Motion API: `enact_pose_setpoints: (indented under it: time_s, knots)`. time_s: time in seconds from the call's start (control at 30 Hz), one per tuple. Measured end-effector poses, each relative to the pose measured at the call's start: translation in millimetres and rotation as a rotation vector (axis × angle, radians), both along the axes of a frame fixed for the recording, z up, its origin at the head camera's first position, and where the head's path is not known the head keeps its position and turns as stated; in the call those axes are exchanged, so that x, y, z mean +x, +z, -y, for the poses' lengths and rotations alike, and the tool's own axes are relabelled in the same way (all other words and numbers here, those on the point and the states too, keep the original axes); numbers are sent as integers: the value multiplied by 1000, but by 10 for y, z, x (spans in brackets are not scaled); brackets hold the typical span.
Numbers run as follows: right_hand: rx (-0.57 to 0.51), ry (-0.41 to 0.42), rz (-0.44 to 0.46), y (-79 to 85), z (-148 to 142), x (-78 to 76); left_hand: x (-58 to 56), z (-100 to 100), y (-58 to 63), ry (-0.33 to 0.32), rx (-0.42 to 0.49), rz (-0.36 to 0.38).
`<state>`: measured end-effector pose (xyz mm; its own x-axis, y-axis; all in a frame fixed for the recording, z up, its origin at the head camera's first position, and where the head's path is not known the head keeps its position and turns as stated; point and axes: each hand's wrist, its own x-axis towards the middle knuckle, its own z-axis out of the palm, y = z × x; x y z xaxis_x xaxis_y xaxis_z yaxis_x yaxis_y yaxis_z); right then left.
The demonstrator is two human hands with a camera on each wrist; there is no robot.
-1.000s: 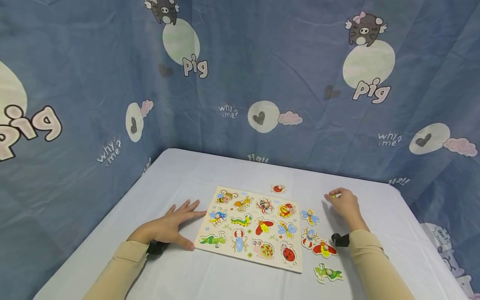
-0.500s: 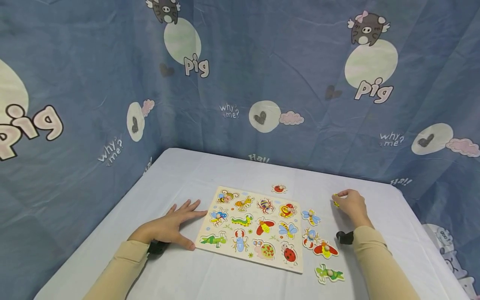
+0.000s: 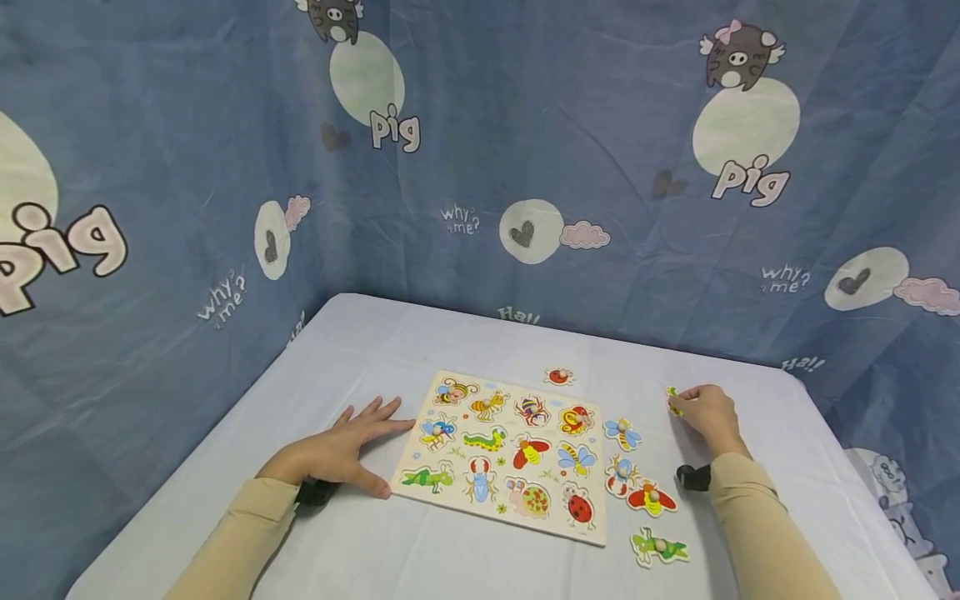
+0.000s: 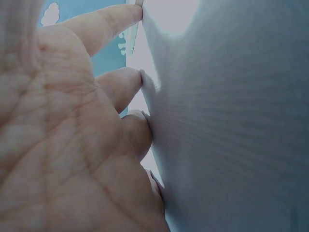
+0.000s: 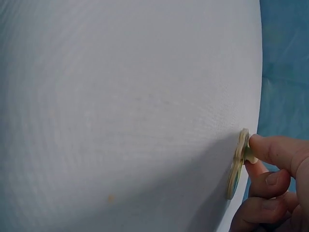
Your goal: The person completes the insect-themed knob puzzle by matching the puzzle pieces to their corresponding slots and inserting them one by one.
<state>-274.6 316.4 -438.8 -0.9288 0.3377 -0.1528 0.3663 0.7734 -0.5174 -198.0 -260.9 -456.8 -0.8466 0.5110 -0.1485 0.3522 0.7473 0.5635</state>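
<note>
In the head view, a wooden insect puzzle board (image 3: 510,457) lies on the white table. My left hand (image 3: 337,446) is spread at its left side, index fingertip and thumb tip at the board's edge. The left wrist view shows the fingertips of that hand (image 4: 82,121) down on the cloth. To the right of the board, my right hand (image 3: 708,414) pinches a green-and-yellow puzzle piece (image 3: 672,400) by its knob. From the right wrist, the puzzle piece (image 5: 236,166) looks tilted close to the cloth; whether it touches is unclear.
Loose knobbed pieces lie right of the board: a blue-winged insect (image 3: 622,434), a stag beetle (image 3: 622,476), a red-winged beetle (image 3: 652,498) and a grasshopper (image 3: 659,547). A ladybug piece (image 3: 558,377) lies behind the board. A patterned blue curtain (image 3: 480,167) stands behind the table.
My right hand has moved right and slightly towards me with the green-and-yellow puzzle piece, away from the board, and lowered it. The left hand stays at the board's edge.
</note>
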Motion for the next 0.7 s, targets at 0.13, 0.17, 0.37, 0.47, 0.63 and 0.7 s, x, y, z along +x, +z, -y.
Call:
enact_pose_setpoints:
  time_s: [0.13,0.17,0.37,0.47,0.63,0.7]
  knots:
    - [-7,-11,12,-2,-8,-8,6,-5,16,-4,8,4]
    - [-7,-16,14,-1,-4,-8,8,-7,19,-3,11,6]
    - [-1,-42,22,-3,21,8,14,-15,21,7,9,18]
    - [4,-40,26,-6,19,10,12,-16,20,14,2,22]
    - [15,-22,31,9,17,11,9,-15,18,15,3,19]
    - [20,-13,31,16,17,14,11,-14,16,13,3,15]
